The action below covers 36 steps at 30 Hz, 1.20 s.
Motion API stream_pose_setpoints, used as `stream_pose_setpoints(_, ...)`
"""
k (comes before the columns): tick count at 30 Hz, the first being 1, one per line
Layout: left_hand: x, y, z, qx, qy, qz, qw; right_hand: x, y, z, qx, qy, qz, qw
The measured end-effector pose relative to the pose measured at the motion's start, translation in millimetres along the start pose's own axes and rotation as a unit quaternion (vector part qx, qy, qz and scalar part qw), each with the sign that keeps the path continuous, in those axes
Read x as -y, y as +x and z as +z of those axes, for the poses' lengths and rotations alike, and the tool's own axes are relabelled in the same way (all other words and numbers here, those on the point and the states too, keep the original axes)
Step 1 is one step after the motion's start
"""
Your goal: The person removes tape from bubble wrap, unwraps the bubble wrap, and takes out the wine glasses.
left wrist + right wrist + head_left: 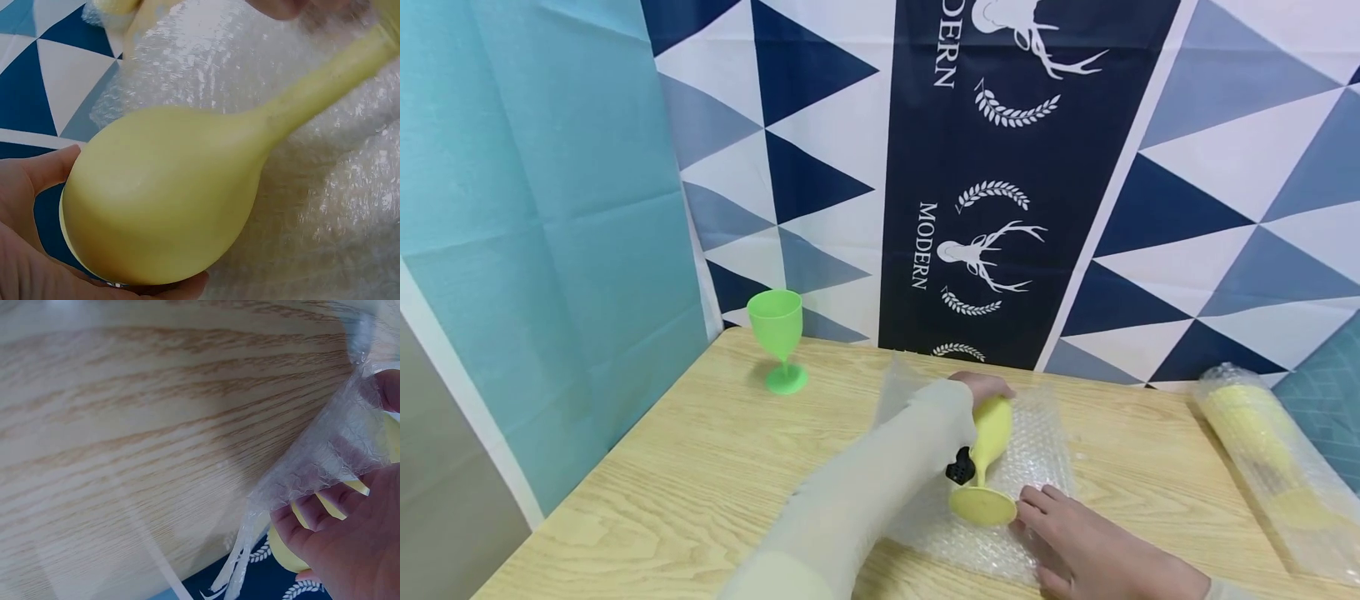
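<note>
A yellow plastic goblet (992,429) lies tilted on its side over a sheet of bubble wrap (1033,446), its round foot towards me. My left hand (982,387) holds the bowl end; in the left wrist view, thumb and fingers curl round the goblet's bowl (162,194) near its rim. My right hand (1086,542) is beside the foot, at the wrap's near right edge. The right wrist view shows a raised edge of bubble wrap (325,450) between the thumb and curled fingers of the right hand (350,537), with yellow showing behind them.
A green goblet (777,325) stands upright at the back left of the wooden table (700,467). On the right lies a yellow object rolled in bubble wrap (1273,454). Patterned cloth (827,167) hangs behind the table, and a teal cloth (550,208) hangs on the left.
</note>
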<state>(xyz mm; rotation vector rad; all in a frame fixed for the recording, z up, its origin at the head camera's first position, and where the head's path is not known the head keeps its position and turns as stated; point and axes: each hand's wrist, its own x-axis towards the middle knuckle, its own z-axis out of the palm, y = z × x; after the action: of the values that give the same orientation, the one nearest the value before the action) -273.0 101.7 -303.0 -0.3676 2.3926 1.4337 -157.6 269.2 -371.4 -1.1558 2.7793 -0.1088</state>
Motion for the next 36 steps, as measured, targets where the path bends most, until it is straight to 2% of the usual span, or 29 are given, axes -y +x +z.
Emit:
stream_pose_setpoints(4, -0.3, 5.7, 0.8, 0.006, -0.012, 0.006, 0.9999, -0.8, -2.2, -0.5, 0.005, -0.003, 0.000, 1.000)
stream_pose_setpoints(12, 1.8, 12.9, -0.5, 0.014, -0.038, 0.016, 0.9991, 2.6, -1.6, -2.3, 0.048, 0.022, 0.047, 0.998)
stream_pose_setpoints(17, 0.6, 18.7, 1.8, 0.022, -0.078, 0.006, 0.9967, 3.6, -3.5, -2.2, 0.067, 0.034, 0.068, 0.995)
stream_pose_setpoints(22, -0.9, 18.5, 3.2, 0.026, -0.091, 0.001, 0.9955, 3.7, -4.0, -1.7, 0.061, 0.027, 0.060, 0.996)
stream_pose_setpoints(29, -1.5, 10.1, -0.7, 0.027, -0.094, -0.006, 0.9952, 2.7, -1.1, -1.9, 0.044, 0.022, 0.040, 0.998)
stream_pose_setpoints(36, 1.7, 5.5, -4.0, 0.019, -0.080, 0.008, 0.9966, 1.4, -0.7, -1.0, 0.022, 0.022, 0.018, 0.999)
